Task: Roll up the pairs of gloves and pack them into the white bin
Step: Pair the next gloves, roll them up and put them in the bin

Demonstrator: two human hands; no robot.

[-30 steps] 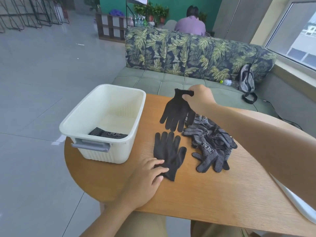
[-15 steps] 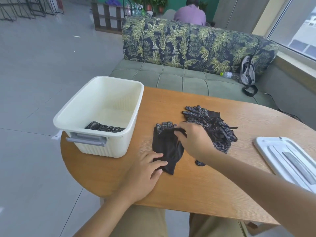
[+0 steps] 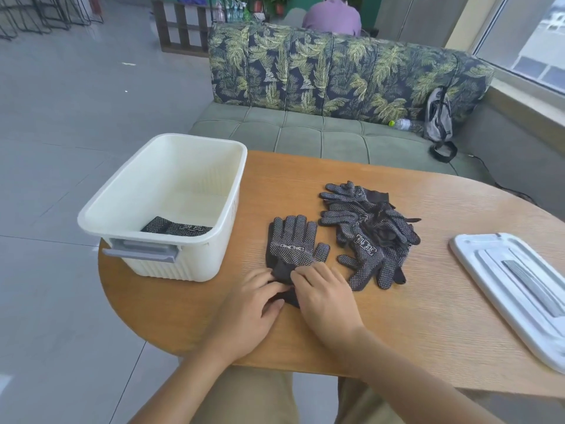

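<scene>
A stacked pair of black dotted gloves [image 3: 292, 244] lies flat on the wooden table [image 3: 428, 316], fingers pointing away from me. My left hand [image 3: 253, 304] and my right hand [image 3: 324, 296] both pinch the cuff end nearest me, which is folded up slightly. To the right lies a loose pile of several more dotted gloves [image 3: 371, 237]. The white bin [image 3: 165, 206] stands at the table's left with one rolled pair [image 3: 175, 229] inside near its front wall.
A white lid [image 3: 513, 286] lies at the table's right edge. Behind the table is a leaf-patterned sofa [image 3: 336, 87] with a backpack [image 3: 438, 117] and a bottle [image 3: 402, 123]. A person sits beyond it, back turned. Grey tiled floor spreads to the left.
My right hand carried a glove from the far side, laid it on top of the flat glove, then drew back to the cuff. Both hands now pinch the cuff together.
</scene>
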